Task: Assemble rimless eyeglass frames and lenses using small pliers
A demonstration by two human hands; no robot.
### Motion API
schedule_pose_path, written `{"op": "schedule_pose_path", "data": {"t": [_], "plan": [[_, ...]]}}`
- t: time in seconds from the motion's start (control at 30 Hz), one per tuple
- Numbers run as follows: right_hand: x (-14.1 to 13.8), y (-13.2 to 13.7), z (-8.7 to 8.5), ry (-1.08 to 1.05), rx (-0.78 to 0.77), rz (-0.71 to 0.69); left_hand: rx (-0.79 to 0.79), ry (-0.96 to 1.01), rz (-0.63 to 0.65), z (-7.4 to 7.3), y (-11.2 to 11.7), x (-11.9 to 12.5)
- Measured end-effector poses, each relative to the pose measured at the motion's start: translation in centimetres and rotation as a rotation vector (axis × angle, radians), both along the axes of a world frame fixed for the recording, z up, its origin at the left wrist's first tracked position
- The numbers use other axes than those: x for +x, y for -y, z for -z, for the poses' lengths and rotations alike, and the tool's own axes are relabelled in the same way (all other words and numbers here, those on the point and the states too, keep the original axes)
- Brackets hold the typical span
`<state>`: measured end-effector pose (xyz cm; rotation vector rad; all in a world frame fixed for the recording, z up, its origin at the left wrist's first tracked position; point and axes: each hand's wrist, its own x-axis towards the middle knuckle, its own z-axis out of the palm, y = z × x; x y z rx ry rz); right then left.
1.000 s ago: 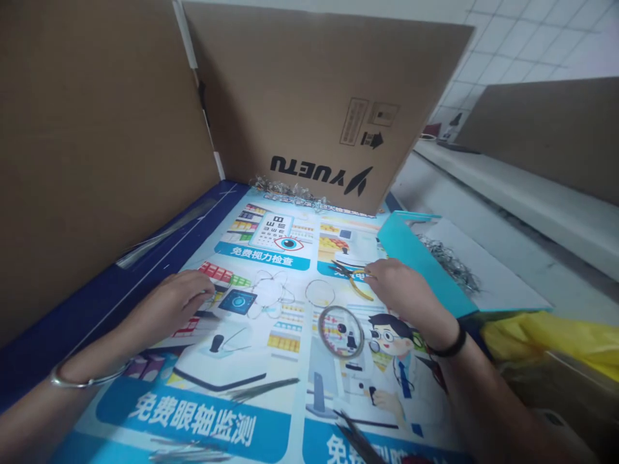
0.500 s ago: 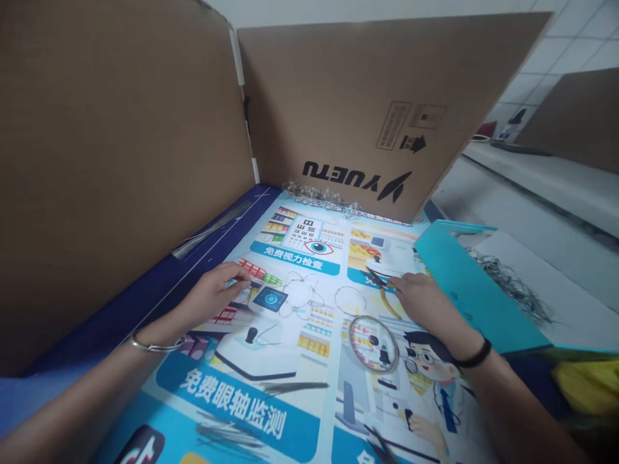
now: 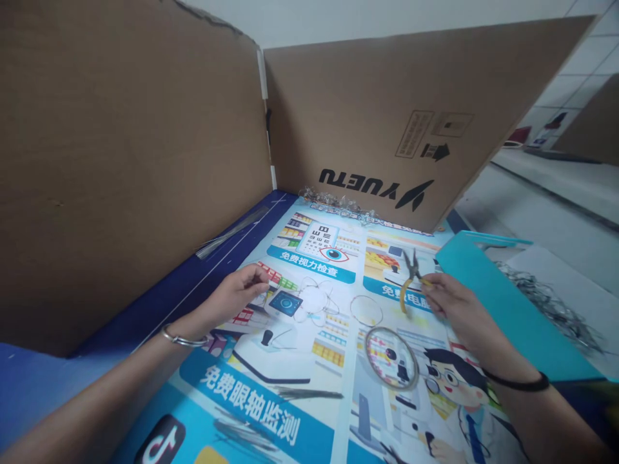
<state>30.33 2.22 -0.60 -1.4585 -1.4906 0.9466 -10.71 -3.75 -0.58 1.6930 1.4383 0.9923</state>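
Note:
My right hand (image 3: 452, 301) grips yellow-handled pliers (image 3: 410, 278) and holds them just above a printed poster (image 3: 309, 412) that covers the table. The jaws point up and away. My left hand (image 3: 236, 293) rests on the poster with its fingers pinched on a thin wire shape (image 3: 313, 300) of several loops. A single wire ring (image 3: 366, 310) and a round magnifying lens (image 3: 391, 356) lie between my hands.
Cardboard walls (image 3: 377, 109) stand at the back and the left. A teal tray (image 3: 488, 303) with a heap of wire bits (image 3: 551, 303) sits at the right. Straight wire pieces (image 3: 309, 393) lie near the front. Shiny scraps (image 3: 338, 203) line the back wall.
My right hand has lifted the pliers off the poster, jaws now upward. My left hand stays on the wire shape. The view has swung left.

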Motion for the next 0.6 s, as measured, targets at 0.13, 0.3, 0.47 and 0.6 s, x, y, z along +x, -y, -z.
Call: {"op": "schedule_pose_path", "data": {"t": [0.13,0.3,0.47,0.6], "plan": [[-1.3,1.6,-2.6,-0.513,0.002,0.008,-0.024,0.090,-0.005,-0.1,-0.1,0.1],[-2.8,2.7,-4.1,-0.622,0.079,0.073,-0.050,0.071,0.004,-0.7,0.2,1.0],[-3.5,3.3,-4.9,-0.766,0.073,0.093,0.090,-0.122,0.258,-1.3,0.5,3.9],[-3.7,3.7,-5.5,-0.871,0.048,0.100,0.142,-0.324,0.534,-1.0,0.0,6.8]]}}
